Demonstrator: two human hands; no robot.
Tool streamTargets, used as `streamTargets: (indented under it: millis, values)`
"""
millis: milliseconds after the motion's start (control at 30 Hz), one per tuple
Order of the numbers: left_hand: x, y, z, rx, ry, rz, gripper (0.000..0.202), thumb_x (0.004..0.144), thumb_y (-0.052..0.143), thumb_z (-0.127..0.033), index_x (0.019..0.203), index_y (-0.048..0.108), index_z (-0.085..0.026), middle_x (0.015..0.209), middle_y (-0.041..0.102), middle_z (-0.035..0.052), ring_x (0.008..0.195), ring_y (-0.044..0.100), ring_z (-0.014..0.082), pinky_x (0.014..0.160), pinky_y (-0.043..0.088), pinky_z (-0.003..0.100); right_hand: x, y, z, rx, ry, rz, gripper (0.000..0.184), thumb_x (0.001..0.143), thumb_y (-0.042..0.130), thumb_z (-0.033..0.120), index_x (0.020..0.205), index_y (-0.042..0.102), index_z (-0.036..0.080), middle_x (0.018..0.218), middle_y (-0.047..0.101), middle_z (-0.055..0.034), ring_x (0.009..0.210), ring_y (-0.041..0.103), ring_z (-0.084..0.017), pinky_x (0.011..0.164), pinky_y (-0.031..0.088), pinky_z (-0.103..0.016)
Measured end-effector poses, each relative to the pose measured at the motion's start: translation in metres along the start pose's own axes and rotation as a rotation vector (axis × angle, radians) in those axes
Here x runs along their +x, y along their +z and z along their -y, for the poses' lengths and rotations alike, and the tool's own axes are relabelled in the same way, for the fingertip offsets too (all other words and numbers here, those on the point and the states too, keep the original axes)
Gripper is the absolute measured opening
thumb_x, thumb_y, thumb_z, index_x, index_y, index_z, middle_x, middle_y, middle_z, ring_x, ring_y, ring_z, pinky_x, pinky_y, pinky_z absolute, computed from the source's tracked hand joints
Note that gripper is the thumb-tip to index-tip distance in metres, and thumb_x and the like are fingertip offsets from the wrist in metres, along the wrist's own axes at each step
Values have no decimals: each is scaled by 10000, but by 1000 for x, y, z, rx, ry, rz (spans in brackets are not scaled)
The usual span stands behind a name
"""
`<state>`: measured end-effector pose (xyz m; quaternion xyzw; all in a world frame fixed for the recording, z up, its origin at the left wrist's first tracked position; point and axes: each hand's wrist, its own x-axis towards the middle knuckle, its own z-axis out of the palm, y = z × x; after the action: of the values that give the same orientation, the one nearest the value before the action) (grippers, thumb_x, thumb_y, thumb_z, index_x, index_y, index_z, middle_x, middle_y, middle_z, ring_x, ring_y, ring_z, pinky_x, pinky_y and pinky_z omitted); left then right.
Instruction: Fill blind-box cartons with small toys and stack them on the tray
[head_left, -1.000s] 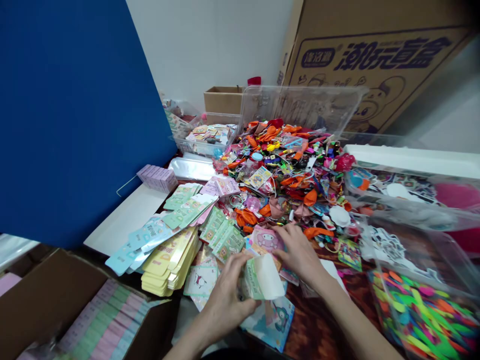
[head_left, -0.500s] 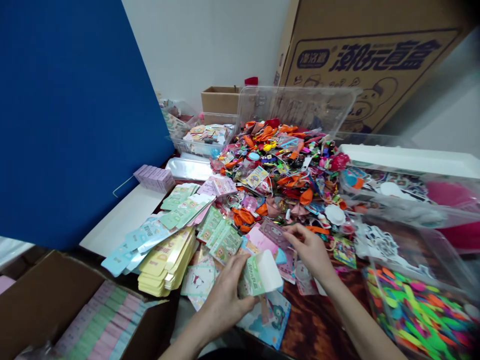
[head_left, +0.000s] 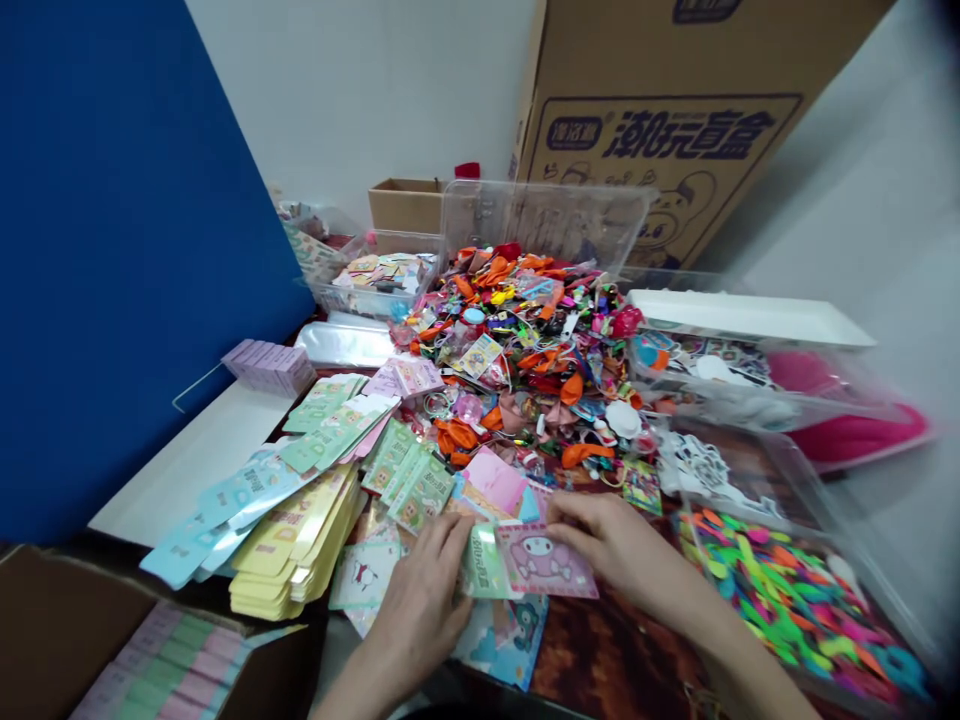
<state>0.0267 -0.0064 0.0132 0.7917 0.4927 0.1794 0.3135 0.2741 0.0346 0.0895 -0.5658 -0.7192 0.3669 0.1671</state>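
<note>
My left hand [head_left: 424, 585] is closed around a small green box [head_left: 484, 562] with printed lettering, held low over the table. Between the fingers of my right hand [head_left: 611, 535] is a pink card [head_left: 544, 560] with a cartoon figure on it. The card lies against the right end of the box and covers its mouth, so I cannot tell whether it reaches inside. Several green boxes [head_left: 420, 490] lie just beyond my left hand. Under both hands are loose cards, among them a blue picture card [head_left: 499, 640] and a white one [head_left: 367, 575].
A heap of small toys and orange balloons [head_left: 525, 350] fills the table's middle. Flat folded boxes, yellow [head_left: 300, 540] and blue [head_left: 225, 500], lie left. Clear bins hold colourful pieces [head_left: 787, 590] at right. A carton of packed boxes [head_left: 157, 670] stands lower left; a large carton [head_left: 637, 130] stands behind.
My right hand has lifted the pink card off the table cards and brought it to the green box's end. The view has shifted slightly right.
</note>
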Motion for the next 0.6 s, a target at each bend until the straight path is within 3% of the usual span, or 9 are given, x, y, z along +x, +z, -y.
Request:
streamTargets:
  millis: [267, 400, 600]
  values:
    - [-2, -4, 1, -8, 34, 41, 812, 713, 541, -31, 1483, 358, -208, 1503, 447, 152, 1394, 434, 325, 1106, 438, 483, -3, -6, -6, 165, 9, 62, 207, 804, 597, 274, 617, 562, 195, 616, 547, 30, 614, 479, -145, 560, 330, -235]
    - [-1, -5, -4, -33, -13, 28, 811, 717, 548, -36, 1489, 357, -197, 1496, 450, 152, 1403, 418, 316, 1132, 405, 477, -3, -6, -14, 267, 44, 65, 257, 797, 625, 362, 608, 578, 194, 600, 521, 28, 594, 446, -139, 533, 331, -230]
    - [1, -6, -12, -53, 95, 131, 862, 707, 547, -28, 1513, 330, -245, 1461, 492, 102, 1368, 448, 276, 1106, 424, 412, 13, 4, -23, 350, 109, 52, 305, 698, 657, 453, 561, 551, 202, 541, 462, 43, 535, 398, -121, 497, 282, -229]
